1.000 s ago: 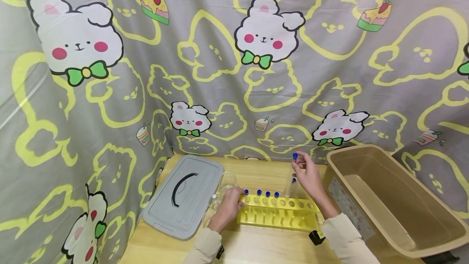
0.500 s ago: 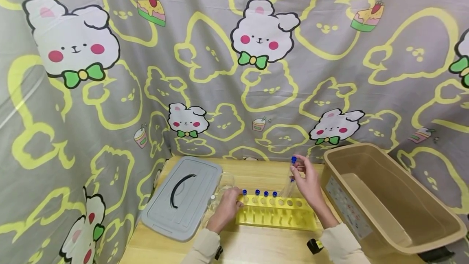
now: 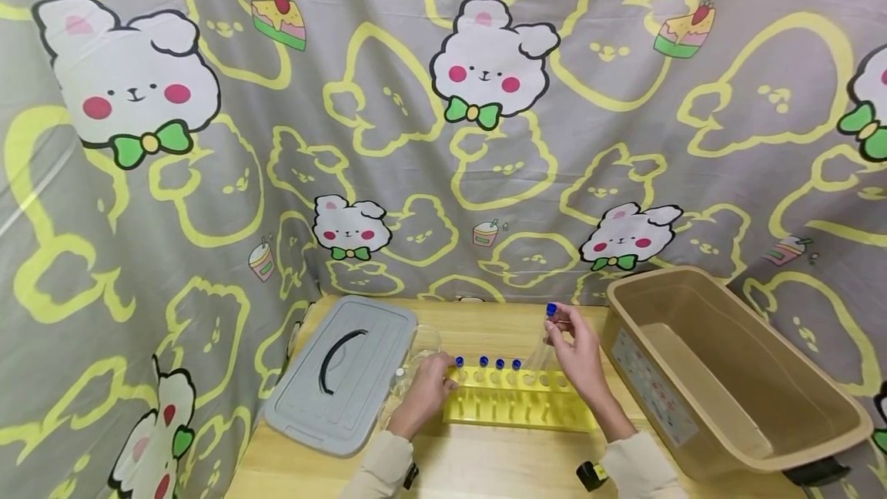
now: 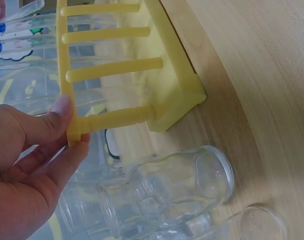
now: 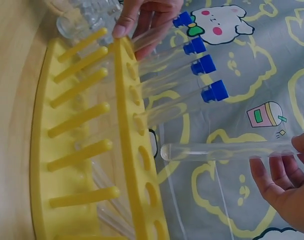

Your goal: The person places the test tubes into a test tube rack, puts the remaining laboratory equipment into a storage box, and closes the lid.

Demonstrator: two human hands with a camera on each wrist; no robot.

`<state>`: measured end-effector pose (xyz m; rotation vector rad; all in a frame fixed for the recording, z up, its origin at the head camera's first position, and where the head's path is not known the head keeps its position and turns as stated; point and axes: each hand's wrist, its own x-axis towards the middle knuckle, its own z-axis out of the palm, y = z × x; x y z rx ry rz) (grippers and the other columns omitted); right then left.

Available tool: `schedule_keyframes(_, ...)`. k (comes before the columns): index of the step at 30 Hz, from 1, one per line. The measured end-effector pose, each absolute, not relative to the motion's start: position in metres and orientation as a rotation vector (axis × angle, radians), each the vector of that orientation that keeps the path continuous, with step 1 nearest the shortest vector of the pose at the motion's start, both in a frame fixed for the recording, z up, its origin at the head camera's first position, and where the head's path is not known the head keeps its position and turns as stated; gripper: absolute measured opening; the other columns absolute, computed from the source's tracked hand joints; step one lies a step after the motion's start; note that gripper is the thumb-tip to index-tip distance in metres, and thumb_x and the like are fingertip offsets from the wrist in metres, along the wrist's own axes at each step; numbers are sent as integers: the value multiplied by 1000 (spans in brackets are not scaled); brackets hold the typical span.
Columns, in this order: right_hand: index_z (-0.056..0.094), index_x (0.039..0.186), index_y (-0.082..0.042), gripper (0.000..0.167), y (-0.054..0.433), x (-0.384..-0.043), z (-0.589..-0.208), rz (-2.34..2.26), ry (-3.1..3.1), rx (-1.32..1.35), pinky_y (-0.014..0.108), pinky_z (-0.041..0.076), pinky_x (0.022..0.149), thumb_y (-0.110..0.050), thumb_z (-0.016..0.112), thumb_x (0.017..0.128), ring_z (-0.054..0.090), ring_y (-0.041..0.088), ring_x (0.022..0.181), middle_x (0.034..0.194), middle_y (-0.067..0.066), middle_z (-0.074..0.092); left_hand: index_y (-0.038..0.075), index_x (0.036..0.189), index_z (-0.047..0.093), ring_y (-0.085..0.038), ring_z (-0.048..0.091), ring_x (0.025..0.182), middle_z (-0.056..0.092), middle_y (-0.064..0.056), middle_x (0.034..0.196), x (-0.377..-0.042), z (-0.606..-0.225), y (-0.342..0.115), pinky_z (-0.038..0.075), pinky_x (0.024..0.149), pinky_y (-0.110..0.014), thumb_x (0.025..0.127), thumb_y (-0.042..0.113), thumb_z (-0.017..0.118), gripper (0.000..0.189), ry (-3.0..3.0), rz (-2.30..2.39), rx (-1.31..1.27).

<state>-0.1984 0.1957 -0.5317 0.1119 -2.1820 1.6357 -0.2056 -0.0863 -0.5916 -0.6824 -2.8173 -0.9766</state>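
Observation:
My right hand (image 3: pixel 580 349) pinches a clear test tube (image 5: pixel 216 150) near its blue cap (image 3: pixel 551 309), behind the yellow test tube rack (image 3: pixel 516 416). In the right wrist view the tube's rounded bottom is just short of a hole in the rack's upper bar (image 5: pixel 137 130), apart from it. Several blue-capped tubes (image 5: pixel 166 107) stand in the holes at the rack's left end. There my left hand (image 3: pixel 426 390) grips the end of the upper bar, its thumb (image 4: pixel 62 112) on one side and fingers on the other.
Clear glass bottles (image 4: pixel 176 185) stand left of the rack, beside a grey lid (image 3: pixel 343 372) with a black handle. A brown bin (image 3: pixel 734 376) stands at the right. Loose tubes (image 5: pixel 109 215) lie behind the rack. A small black-and-yellow object (image 3: pixel 591 476) lies in front.
The right hand has lowered the capped tube and brought it slightly left, nearer the rack's holes. The left hand keeps its grip on the rack's end.

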Motion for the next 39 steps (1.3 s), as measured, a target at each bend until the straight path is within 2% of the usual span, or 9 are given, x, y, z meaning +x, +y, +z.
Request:
schedule_keyframes(2,58,129,3,29,194,-197,-533,1634,-2182,109,34,63,70,1,61,101,65,32,90,104,17,62,2,95,74,-22,68,86,71,-6,92,-206,-592,-86,60,75,-28,75,-5,85,24,-2813,-968,-688)
schedule_keyframes(5,58,128,2,28,192,-194,-536,1637,-2189,97,36,63,73,0,62,101,65,26,93,105,16,62,2,94,74,-22,67,84,71,-6,91,-206,-592,-86,60,74,-28,75,-5,85,23,-2806,-971,-694)
schedule_keyframes(9,59,124,3,24,190,-191,-544,1665,-2180,99,30,63,76,1,62,100,64,13,96,106,16,62,4,91,74,-21,67,83,70,-5,89,-207,-594,-86,59,73,-27,75,-5,85,21,-2801,-965,-696)
schedule_keyframes(11,59,122,3,23,190,-190,-549,1682,-2164,118,28,62,76,2,63,99,64,12,96,105,17,62,5,90,74,-21,67,83,70,-5,89,-207,-594,-87,59,74,-27,75,-4,85,21,-2805,-961,-694)
schedule_keyframes(17,61,118,4,21,192,-185,-562,1662,-2131,237,31,63,75,5,65,97,67,19,95,101,17,64,3,93,74,-24,67,84,70,-5,88,-207,-592,-87,60,74,-28,73,-4,86,24,-2795,-953,-704)
schedule_keyframes(23,61,116,5,23,191,-180,-560,1627,-2113,295,23,61,75,13,64,94,66,11,94,99,17,65,4,93,75,-22,67,82,69,-4,86,-208,-592,-87,59,74,-28,73,-2,87,24,-2779,-912,-728)
schedule_keyframes(30,63,111,11,24,180,-162,-534,1603,-2156,280,27,62,78,20,65,89,67,41,95,100,19,67,5,91,75,-19,65,80,68,-2,84,-207,-593,-87,58,72,-27,73,0,88,23,-2783,-901,-724)
schedule_keyframes(35,64,110,10,25,179,-158,-540,1584,-2178,286,24,61,77,20,66,88,67,41,96,101,24,68,4,91,75,-20,66,80,68,-3,84,-207,-593,-87,59,72,-28,73,0,88,23,-2774,-895,-729)
schedule_keyframes(39,64,111,11,25,178,-156,-544,1572,-2180,286,23,60,77,20,66,88,67,41,97,101,23,67,4,91,74,-22,66,80,68,-3,84,-207,-593,-87,59,72,-28,73,1,88,23,-2773,-879,-731)
